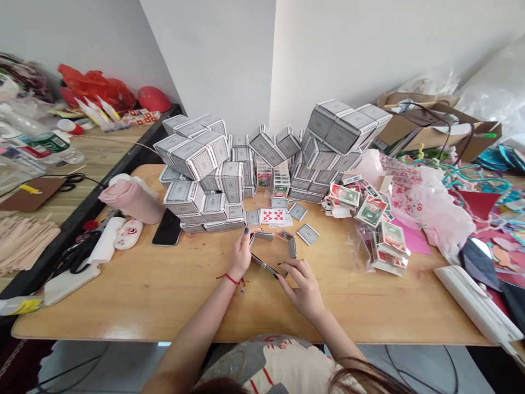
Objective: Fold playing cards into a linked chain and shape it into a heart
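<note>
Left grip (pixel 241 255), right grip (pixel 299 282): thin dark-edged card (pixel 264 266), slanting, nearly edge-on.

A thin red cord bracelet (pixel 232 279) circles the left wrist (pixel 235 272), with loose red ends and small dangling pieces (pixel 241 290) too tiny to make out. The thumbnail (pixel 246 231) of the left grip (pixel 241 253) is painted dark teal; nails on the right grip (pixel 302 284) look dark too. Both forearms (pixel 209 320) are bare. The top (pixel 291 368) is grey and off-white with red stripes and marks, and long strands of hair (pixel 355 378) fall across it.
</note>
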`<state>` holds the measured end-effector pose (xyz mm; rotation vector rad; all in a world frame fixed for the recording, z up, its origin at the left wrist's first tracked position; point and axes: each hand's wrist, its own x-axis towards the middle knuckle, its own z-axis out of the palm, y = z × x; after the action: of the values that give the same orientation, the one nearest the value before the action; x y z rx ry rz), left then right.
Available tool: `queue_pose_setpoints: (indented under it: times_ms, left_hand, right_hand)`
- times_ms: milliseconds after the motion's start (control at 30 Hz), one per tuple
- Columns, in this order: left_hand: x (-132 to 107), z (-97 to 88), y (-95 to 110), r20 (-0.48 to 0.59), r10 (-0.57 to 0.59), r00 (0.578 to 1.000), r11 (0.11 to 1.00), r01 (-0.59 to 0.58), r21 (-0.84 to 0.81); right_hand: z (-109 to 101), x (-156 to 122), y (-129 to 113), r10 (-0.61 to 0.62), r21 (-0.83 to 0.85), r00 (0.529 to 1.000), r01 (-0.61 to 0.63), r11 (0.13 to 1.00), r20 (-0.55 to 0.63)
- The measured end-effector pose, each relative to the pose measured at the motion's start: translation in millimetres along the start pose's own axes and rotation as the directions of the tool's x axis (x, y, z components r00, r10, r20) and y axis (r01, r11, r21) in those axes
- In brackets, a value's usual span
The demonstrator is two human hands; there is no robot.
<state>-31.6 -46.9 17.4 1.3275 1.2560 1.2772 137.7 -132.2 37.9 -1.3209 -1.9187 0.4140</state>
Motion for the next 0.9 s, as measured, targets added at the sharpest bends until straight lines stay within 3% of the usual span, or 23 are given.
queue_pose_setpoints:
  times_ms: [100,233,433,567,733,900]
  left_hand:
    - [1.1,-1.2,-1.9,-0.009,0.011,1.0,1.0,-0.011,0.026]
    - [2.5,-1.4,-1.3,-0.013,0.021,1.0,0.998,-0.02,0.056]
    - [1.7,-2.9,0.1,-0.015,0.031,0.999,0.998,-0.03,0.062]
    - [1.0,-6.4,-2.1,-0.008,0.03,1.0,0.999,-0.03,0.043]
    - [0.6,-10.3,-1.9,0.005,0.002,1.0,0.999,-0.002,0.033]
    - [-0.1,-16.1,5.4,0.094,0.015,0.995,0.995,-0.025,0.101]
  right_hand:
    - [-2.2,1.6,5.6,0.142,0.034,0.974,-0.138,0.99,-0.178]
    - [2.3,8.5,17.3,0.344,0.159,0.885,-0.308,0.938,-0.314]
    - [21.4,11.3,27.8,0.432,0.333,0.886,-0.362,0.871,-0.168]
    - [23.6,12.5,30.5,0.489,0.434,0.869,-0.414,0.8,-0.073]
    - [20.7,15.0,32.7,0.504,0.455,0.861,-0.42,0.785,-0.074]
    - [19.4,17.0,39.0,0.498,0.412,0.857,-0.411,0.813,-0.128]
